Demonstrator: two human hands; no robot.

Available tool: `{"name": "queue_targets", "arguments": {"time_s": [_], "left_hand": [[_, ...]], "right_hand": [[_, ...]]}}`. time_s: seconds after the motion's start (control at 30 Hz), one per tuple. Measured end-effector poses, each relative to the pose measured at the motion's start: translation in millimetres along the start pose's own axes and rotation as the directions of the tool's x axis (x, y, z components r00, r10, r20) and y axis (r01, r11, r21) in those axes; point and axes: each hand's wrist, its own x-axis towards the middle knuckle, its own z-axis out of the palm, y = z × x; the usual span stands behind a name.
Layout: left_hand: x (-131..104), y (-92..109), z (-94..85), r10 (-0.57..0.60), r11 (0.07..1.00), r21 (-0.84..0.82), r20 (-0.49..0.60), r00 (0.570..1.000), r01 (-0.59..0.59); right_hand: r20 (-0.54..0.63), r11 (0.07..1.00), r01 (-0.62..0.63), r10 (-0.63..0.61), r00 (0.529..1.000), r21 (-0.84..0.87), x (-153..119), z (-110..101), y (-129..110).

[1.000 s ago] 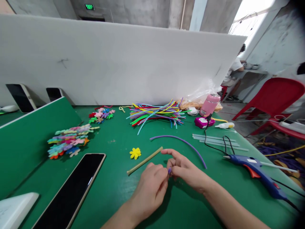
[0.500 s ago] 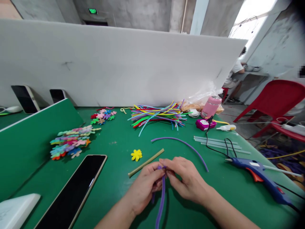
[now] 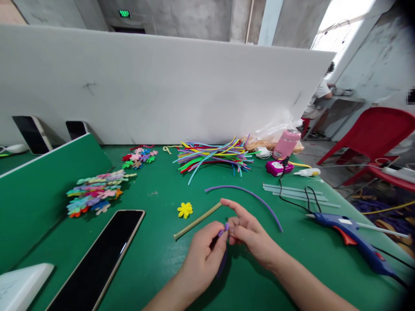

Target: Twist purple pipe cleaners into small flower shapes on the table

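A purple pipe cleaner (image 3: 226,227), bent into a small loop at its top, is pinched between the thumb and fingers of my left hand (image 3: 205,250). Its tail hangs below, dark and partly hidden. My right hand (image 3: 251,235) meets it from the other side, thumb and curled fingers closed at the loop while the index finger points out. That fingertip is close to the end of an olive-green stick (image 3: 197,221); whether they touch I cannot tell. Beyond the hands, a second purple pipe cleaner (image 3: 244,190) lies curved, and a yellow flower (image 3: 185,210) sits to the left.
A bundle of coloured pipe cleaners (image 3: 214,156) lies at the back. Finished flowers (image 3: 97,190) are stacked at left, near a phone (image 3: 100,255). At right are a blue glue gun (image 3: 343,226), clear glue sticks (image 3: 296,194), a purple box (image 3: 275,168) and a pink bottle (image 3: 286,144).
The loop has turned and rises a little above my left fingers. My right index finger has stretched out, away from the pipe cleaner. The hanging tail has swung mostly behind my left hand.
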Motion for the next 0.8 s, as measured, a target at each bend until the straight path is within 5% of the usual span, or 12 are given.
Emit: {"name": "queue_targets", "arguments": {"time_s": [0.1,0.23,0.43,0.7,0.8], "left_hand": [[3.8,-4.6,-0.1,-0.167,0.962,-0.222,-0.028,0.986,0.157],[6.1,-8.6,0.2,-0.333,0.816,-0.48,0.067,0.94,0.324],[4.7,-11.4,-0.1,-0.299,0.83,-0.464,0.097,0.949,0.309],[1.4,-4.4,0.6,-0.292,0.881,-0.356,0.114,0.95,0.313],[2.0,-4.1,4.2,-0.318,0.824,-0.471,0.079,0.945,0.316]], "right_hand": [[-0.033,0.99,0.117,-0.12,0.992,-0.079,1.3,-1.1,2.9],[-0.044,0.977,0.181,-0.187,0.981,-0.112,1.3,-3.3,4.8],[-0.013,0.955,0.219,-0.226,0.974,-0.198,-1.1,-3.6,4.1],[-0.012,0.995,0.096,-0.096,0.995,0.033,-0.5,1.0,1.1],[-0.042,0.993,0.113,-0.112,0.993,0.023,1.6,0.6,0.3]]}}
